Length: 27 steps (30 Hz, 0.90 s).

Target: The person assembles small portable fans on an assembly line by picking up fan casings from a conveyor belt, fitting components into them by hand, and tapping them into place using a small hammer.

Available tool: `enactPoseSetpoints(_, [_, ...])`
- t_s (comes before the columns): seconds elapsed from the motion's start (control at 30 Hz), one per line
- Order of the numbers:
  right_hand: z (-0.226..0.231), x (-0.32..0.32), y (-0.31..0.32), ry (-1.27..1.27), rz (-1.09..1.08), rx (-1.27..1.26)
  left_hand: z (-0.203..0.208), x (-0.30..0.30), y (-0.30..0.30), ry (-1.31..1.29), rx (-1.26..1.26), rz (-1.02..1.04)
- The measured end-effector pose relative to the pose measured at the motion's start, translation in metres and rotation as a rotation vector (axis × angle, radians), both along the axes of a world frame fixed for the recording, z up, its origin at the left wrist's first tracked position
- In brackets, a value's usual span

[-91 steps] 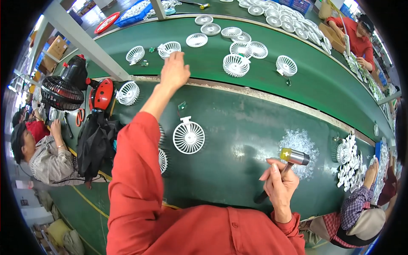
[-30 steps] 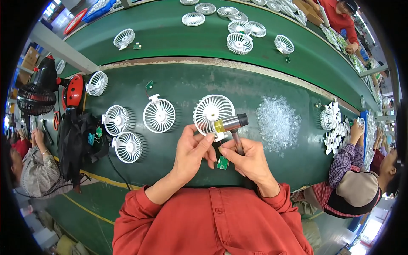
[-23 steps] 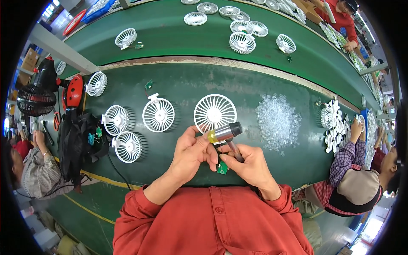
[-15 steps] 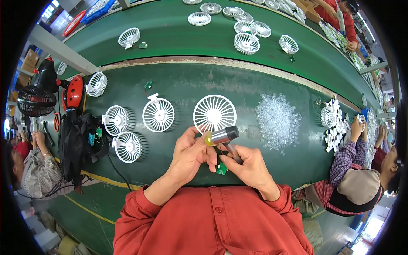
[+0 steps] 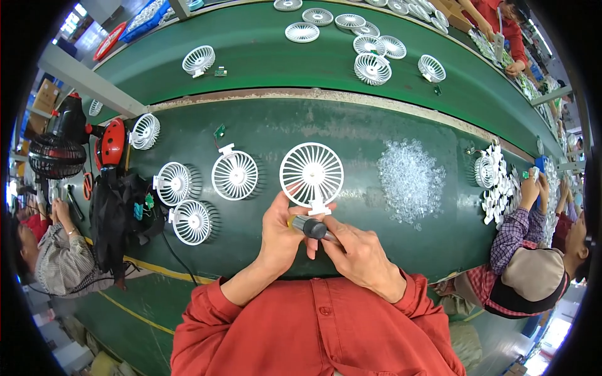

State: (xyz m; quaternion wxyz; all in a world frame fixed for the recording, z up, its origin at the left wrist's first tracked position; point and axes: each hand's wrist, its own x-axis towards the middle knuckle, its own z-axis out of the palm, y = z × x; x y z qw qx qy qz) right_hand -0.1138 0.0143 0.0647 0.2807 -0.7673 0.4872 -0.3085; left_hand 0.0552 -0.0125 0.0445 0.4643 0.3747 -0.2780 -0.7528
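Observation:
In front of me, a round white slotted fan housing (image 5: pixel 311 175) is held at its lower rim by my left hand (image 5: pixel 280 235), with its short neck toward me. My right hand (image 5: pixel 367 257) is closed on the handle of a small mallet (image 5: pixel 316 229). The mallet's metal head has one black end and one yellow end. It lies across the fingers of my left hand, just below the neck. To the left stand more white fan housings (image 5: pixel 235 175), one trailing a small green circuit board (image 5: pixel 219 131).
A heap of small clear plastic pieces (image 5: pixel 411 182) lies to the right, with white parts (image 5: pixel 495 188) beyond. A conveyor belt (image 5: pixel 251 56) carries more housings. At left are a black fan (image 5: pixel 56 155) and a dark bag (image 5: pixel 113 213). Co-workers sit on both sides.
The fan housing has tilted and shifted slightly left, uncovering its neck. The mallet head has swung down and left, its black end turned toward me. The circuit board under my right hand is hidden now.

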Motion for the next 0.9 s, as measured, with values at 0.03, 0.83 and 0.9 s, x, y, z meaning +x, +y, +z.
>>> enactPoseSetpoints(0.03, [0.001,-0.002,-0.001,-0.002,0.0,-0.002,0.0,0.0,0.001,-0.047,-0.04,0.002])
enactPoseSetpoints(0.83, [-0.006,0.002,-0.007,-0.009,0.056,-0.243,-0.018,0.003,0.016,-0.369,-0.461,0.023])
enactPoseSetpoints(0.9, [0.0,0.002,-0.009,0.002,0.066,-0.173,-0.022,0.005,0.014,-0.387,-0.442,0.038])
